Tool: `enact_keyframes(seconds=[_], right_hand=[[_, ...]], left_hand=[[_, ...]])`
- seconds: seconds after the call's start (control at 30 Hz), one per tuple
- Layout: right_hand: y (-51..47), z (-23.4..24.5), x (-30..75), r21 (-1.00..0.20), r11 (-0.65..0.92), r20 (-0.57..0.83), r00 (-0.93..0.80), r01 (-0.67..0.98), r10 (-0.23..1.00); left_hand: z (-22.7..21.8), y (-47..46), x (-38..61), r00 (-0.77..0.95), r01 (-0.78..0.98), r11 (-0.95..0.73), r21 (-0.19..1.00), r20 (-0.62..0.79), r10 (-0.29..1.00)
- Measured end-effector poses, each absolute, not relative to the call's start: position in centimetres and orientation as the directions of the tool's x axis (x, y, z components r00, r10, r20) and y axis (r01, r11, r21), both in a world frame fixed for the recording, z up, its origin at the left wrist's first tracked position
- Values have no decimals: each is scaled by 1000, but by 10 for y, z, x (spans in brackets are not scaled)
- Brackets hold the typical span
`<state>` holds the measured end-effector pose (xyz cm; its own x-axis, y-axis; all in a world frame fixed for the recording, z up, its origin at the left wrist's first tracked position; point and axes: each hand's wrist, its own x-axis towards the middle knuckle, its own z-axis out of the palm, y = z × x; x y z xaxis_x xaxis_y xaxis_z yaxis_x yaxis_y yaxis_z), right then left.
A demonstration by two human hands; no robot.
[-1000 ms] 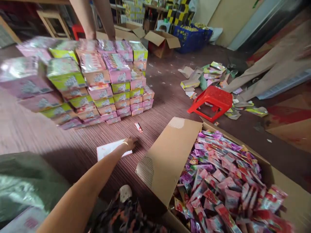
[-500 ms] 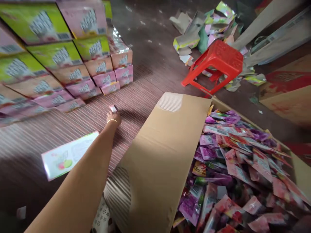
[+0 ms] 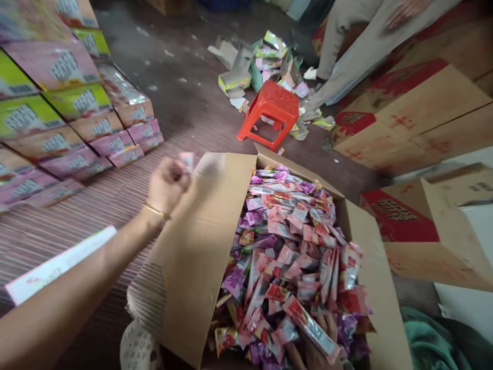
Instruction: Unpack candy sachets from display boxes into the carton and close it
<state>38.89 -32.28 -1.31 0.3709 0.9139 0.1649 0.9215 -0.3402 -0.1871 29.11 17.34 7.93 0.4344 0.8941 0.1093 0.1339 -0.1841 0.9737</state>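
My left hand (image 3: 167, 185) is raised over the side flap of an open cardboard box (image 3: 200, 226), its fingers closed on a small pink packet (image 3: 187, 161). Motion blurs the hand a little. Inside the box lies a deep heap of pink, red and purple stick packets (image 3: 285, 231). My right hand (image 3: 327, 329) is down among them at the near end, mostly covered. One long pink packet (image 3: 311, 329) lies across it, and whether its fingers grip anything is hidden. A white printed sheet (image 3: 57, 267) lies on the floor beside my left forearm.
Stacked green, pink and orange cartons (image 3: 73, 103) stand at left. Beyond the box is a red plastic stool (image 3: 273, 110) by a heap of torn packaging (image 3: 262, 67). Another person's legs (image 3: 354, 51) are at upper right, near brown cardboard boxes (image 3: 431, 113).
My left hand has lifted from the floor with the small pink packet and come up over the flap. The view has turned right, bringing my right hand in the box into sight.
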Motion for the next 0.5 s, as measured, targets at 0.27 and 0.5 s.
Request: enact_keyframes(seconds=[0.27,0.5], right_hand=[[-294,0,384,-105,-271,359,291,957,887],[-321,-21,417,30,164,366,-163,986,916]], left_hand=[[117,67,272,808,397,-663,635,101,581],[52,191,47,341,881,-453,-136,-481,808]])
